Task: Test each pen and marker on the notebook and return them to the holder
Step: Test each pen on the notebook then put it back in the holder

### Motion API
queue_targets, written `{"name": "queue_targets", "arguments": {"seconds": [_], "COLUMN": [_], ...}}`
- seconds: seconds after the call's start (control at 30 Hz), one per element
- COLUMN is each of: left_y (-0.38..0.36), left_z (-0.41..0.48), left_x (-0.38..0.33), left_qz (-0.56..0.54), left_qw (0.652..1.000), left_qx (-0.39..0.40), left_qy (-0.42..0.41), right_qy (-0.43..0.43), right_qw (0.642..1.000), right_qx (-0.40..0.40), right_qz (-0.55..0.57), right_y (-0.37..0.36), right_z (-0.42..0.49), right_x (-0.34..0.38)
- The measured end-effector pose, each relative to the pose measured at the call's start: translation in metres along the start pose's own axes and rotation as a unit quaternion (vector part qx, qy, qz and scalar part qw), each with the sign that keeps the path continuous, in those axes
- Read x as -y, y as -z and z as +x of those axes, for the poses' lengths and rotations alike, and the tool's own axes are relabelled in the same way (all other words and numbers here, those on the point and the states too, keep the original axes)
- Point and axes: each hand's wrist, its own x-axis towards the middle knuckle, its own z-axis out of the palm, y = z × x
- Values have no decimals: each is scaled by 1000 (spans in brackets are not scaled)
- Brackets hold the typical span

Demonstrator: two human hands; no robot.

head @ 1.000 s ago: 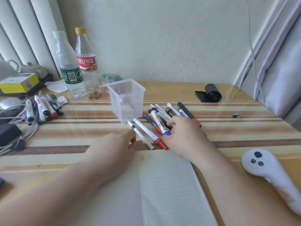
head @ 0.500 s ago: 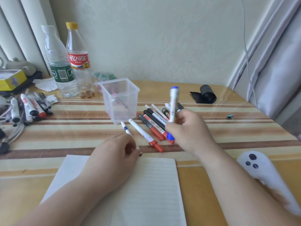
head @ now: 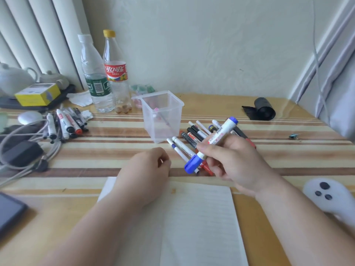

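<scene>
Notebook lies open at 6 o'clock. Left hand, fingers loosely curled and holding nothing, rests on its far edge. Right hand, at 3 o'clock, pinches a tilted blue-capped marker above the loose pens. Clear holder stands at 12 o'clock.

Single head-worn wide-angle view. The scene is seen from above the near edge of the brown-and-cream striped wooden table, aimed forward and down. The white lined notebook is framed close at bottom; the pale wall is caught at the far end.
</scene>
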Motion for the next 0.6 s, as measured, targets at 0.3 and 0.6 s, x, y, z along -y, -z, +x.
{"name": "queue_targets", "arguments": {"seconds": [0.3, 0.6], "left_y": [1, -5], "left_z": [-6, -8], "left_x": [-2, -2], "left_qz": [156, 103], "left_qw": [986, 989], "left_qx": [-26, -84], "left_qy": [46, -60], "right_qy": [-7, -40], "right_qw": [999, 996], "right_qx": [41, 82], "right_qz": [0, -18], "right_y": [-1, -9], "right_z": [-2, -4], "right_x": [-3, -9]}}
